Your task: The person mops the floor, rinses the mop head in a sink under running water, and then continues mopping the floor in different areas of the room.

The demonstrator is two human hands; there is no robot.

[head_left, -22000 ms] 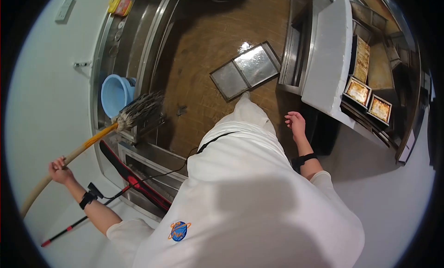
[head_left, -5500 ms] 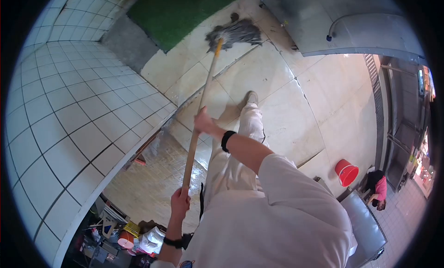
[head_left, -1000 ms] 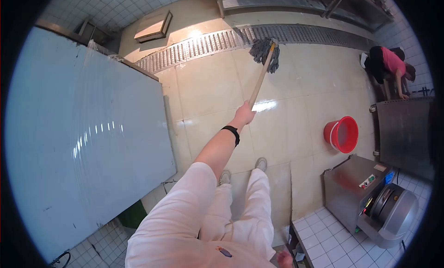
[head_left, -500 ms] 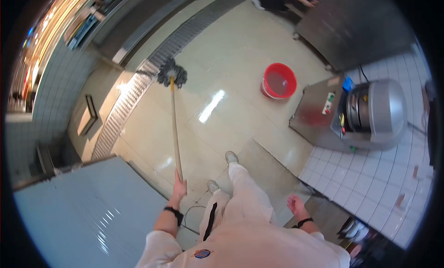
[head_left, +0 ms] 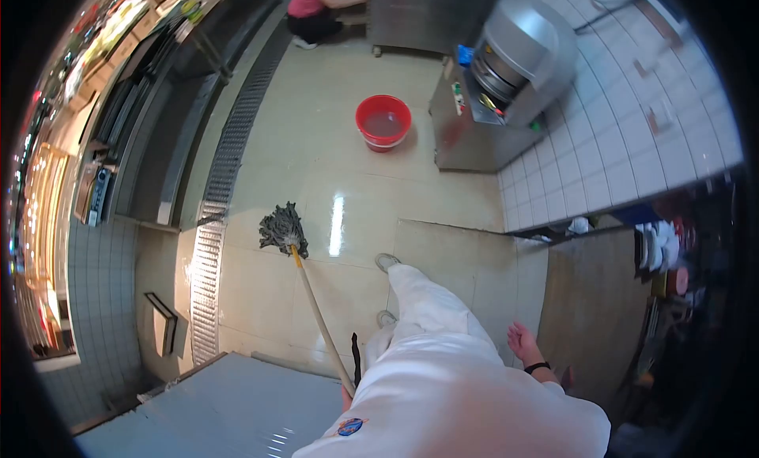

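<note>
A mop with a dark grey string head [head_left: 282, 229] rests on the tiled floor, ahead and to the left. Its long pale handle [head_left: 319, 316] slants back toward my body. The handle's near end is in the grip of my left hand [head_left: 346, 399], which is mostly hidden by my white top. My right hand [head_left: 522, 342] hangs free at my other side, holding nothing, its fingers loosely apart. Farther ahead on the floor stands a red bucket [head_left: 383, 121] with murky water in it.
A metal drain grate [head_left: 237, 146] runs along the left. A steel machine [head_left: 474, 122] stands ahead right, beside a white-tiled wall [head_left: 601, 154]. A steel-topped counter [head_left: 229, 407] is near left. At the back, a person [head_left: 316, 11] crouches by a steel cabinet [head_left: 427, 15].
My view has turned to the right. The mop head is closer to my feet, and my left hand has drawn back against my side with the handle. My right hand stays free.
</note>
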